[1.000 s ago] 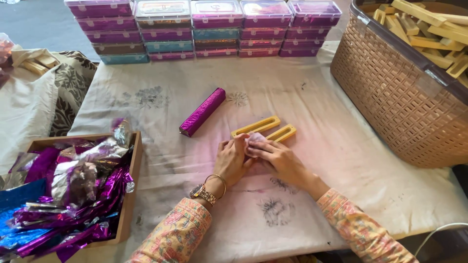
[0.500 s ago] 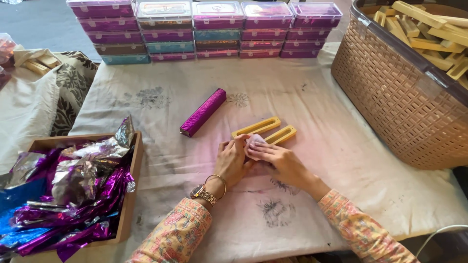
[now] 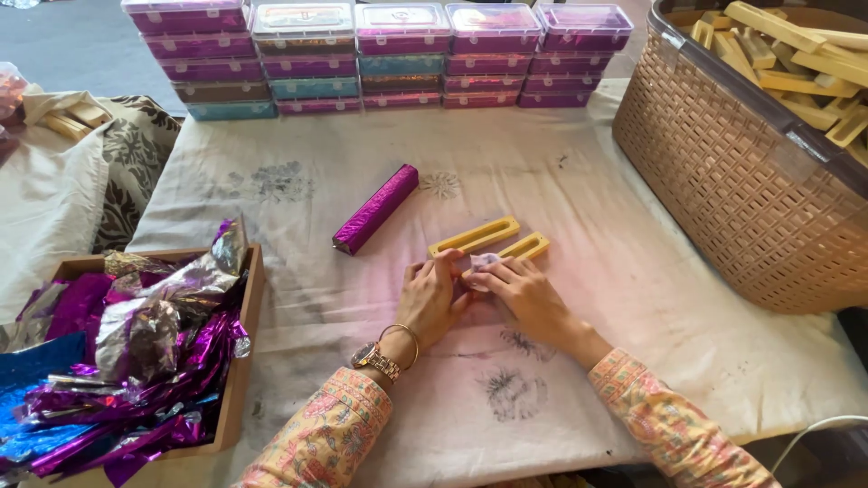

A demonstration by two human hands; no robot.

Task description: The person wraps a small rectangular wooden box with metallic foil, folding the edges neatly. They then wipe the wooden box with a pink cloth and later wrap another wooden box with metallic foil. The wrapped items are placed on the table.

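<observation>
My left hand [image 3: 432,296] and right hand [image 3: 524,294] pinch a foil piece [image 3: 482,264] over two yellow bars [image 3: 493,242], purple stick [image 3: 375,208] beside, basket [image 3: 723,181] right, foil tray [image 3: 242,361] left.

table with white cloth [image 3: 633,235] | purple foil bar [image 3: 375,209] | yellow moulds [image 3: 493,239] | wicker basket [image 3: 723,190] | stacked boxes [image 3: 380,54] | foil tray [image 3: 242,361]

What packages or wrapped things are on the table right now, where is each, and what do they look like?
Stacked boxes: far edge, a row of flat rectangular packs, mostly purple, some teal, clear lids.
Wrapped bar: mid-table, long, shiny magenta foil.
Foil sheets: open tray at left, crumpled purple, silver, blue.
Pale wrapper: between left hand and right hand, beside yellow moulds.
</observation>
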